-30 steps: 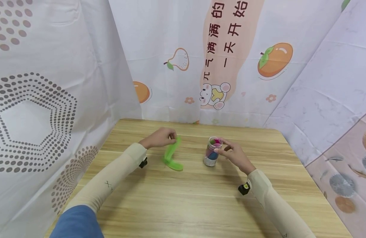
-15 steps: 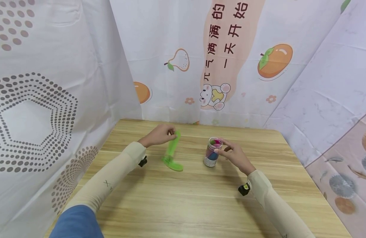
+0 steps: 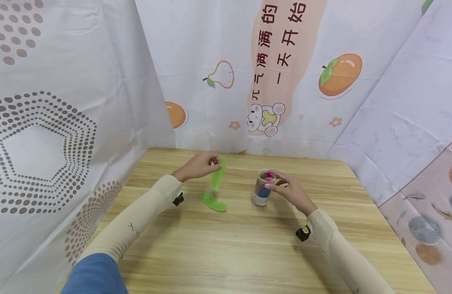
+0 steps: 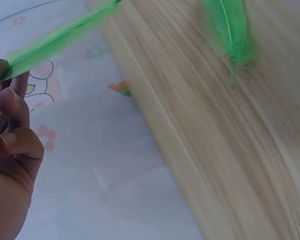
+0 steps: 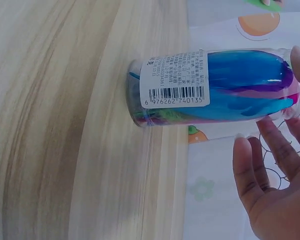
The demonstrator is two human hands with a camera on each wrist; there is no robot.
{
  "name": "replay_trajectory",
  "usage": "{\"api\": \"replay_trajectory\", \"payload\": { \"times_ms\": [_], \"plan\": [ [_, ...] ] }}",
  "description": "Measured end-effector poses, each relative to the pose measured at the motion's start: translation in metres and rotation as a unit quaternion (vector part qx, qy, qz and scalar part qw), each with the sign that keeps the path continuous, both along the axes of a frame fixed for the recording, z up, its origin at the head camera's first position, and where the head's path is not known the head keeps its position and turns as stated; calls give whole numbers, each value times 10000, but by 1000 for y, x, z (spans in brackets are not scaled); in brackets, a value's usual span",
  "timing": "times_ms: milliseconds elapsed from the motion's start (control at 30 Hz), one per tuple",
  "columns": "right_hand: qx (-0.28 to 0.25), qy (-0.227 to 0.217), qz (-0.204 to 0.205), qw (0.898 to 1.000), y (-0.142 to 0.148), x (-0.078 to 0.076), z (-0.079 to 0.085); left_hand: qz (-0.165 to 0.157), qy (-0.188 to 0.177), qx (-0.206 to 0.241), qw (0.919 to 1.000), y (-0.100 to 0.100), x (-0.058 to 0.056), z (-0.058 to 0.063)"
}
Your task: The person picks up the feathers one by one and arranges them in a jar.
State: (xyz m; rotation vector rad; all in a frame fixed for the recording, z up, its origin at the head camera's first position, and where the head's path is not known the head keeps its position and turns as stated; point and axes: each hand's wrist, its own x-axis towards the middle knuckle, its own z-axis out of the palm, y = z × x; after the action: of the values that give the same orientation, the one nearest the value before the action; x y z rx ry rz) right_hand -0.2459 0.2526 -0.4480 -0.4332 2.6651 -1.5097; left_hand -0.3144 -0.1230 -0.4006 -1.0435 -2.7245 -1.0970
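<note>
My left hand pinches a green feather near one end between thumb and finger, and its other end hangs down over the table. Below it a second green feather lies flat on the wood, its bare quill showing in the left wrist view. To the right stands a clear open-topped jar, upright, packed with blue, purple, pink and green feathers. My right hand holds the jar around its neck, thumb on one side and fingers on the other. A white barcode label covers its lower part.
The wooden table reaches back to a printed white curtain along its far edge. Further cloths hang at the left and right sides. Small black cameras sit on both wrists.
My left hand has risen slightly and shifted right, lifting the pinched feather away from the one lying on the table. The right hand and the jar have stayed in place.
</note>
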Motion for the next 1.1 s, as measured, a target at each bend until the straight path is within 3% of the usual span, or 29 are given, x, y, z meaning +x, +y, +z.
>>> {"api": "replay_trajectory", "payload": {
  "times_ms": [400,833,1100],
  "plan": [
    [134,111,60,9998,0,-3,6,-127,227,208,9994,7,2,9],
    [356,151,11,9993,0,-3,7,-27,397,495,9980,16,4,23],
    [345,44,27,9994,0,-2,10,-177,706,852,9937,26,5,35]
  ]
}}
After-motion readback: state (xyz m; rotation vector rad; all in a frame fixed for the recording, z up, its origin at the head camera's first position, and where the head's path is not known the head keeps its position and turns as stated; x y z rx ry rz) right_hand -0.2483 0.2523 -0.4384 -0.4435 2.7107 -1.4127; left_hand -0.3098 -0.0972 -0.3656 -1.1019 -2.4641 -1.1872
